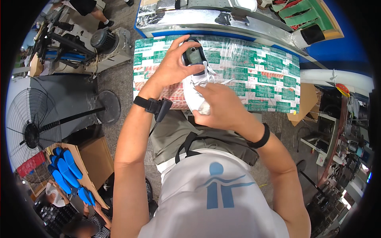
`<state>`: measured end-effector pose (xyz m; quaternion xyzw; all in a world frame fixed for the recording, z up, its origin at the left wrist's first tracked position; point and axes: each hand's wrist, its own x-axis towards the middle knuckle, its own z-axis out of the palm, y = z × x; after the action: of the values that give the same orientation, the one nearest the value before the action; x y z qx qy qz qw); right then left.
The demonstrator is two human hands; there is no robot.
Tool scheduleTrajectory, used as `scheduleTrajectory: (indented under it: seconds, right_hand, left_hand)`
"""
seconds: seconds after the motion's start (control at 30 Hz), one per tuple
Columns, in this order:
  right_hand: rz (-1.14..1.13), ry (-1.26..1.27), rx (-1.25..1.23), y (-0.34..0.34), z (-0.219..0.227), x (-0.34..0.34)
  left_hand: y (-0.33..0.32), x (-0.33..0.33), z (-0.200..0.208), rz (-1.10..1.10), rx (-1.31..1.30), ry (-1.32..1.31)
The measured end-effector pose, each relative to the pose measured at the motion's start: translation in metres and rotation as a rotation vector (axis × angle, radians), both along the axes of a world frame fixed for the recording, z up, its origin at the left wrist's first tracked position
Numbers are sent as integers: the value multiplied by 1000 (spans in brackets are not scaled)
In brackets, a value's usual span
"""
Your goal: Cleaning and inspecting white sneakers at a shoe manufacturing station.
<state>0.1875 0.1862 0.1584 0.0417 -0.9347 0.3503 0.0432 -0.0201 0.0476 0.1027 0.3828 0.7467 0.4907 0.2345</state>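
A white lace-up shoe (189,94) with a dark collar lies on the tape-covered bench in front of me, its heel away from me and its toe toward me. Inside its opening sits a grey-green shoe last (194,56) with a round hole in its top. My left hand (174,66) is closed around the heel end, thumb and fingers on either side of the collar. My right hand (219,104) grips the toe end and covers much of the front. Loose white laces (216,77) stick out to the right between my hands.
The bench (262,79) has a green-and-white printed covering. Beyond it runs a metal machine edge (182,28); a green-lined crate (305,16) stands far right. At left are a floor fan (31,135) and a motor (104,39). Another person handles blue shoe-shaped pieces (68,166) beside cardboard.
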Motion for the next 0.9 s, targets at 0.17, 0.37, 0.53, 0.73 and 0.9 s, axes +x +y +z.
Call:
scheduleTrajectory:
  seconds: [0.17,0.37,0.53,0.73,0.9]
  right_hand:
    - [-148,-134,-277,37,-8,38]
    - [-97,293,152,-9,-13,33]
    - [-119,291,141,-10,-23,16]
    - [-90,205,96,-17,-26,1]
    - [-74,83,-12,-15,-22,1]
  left_hand:
    - [1,0,-1,10,9,123]
    - [-4,-1,-8,7,-47,78]
    - [3,-2,1,-13,-3,88]
    - [0,0,1,-1,-9,54]
    - [4,1,-2,-1,-24,97]
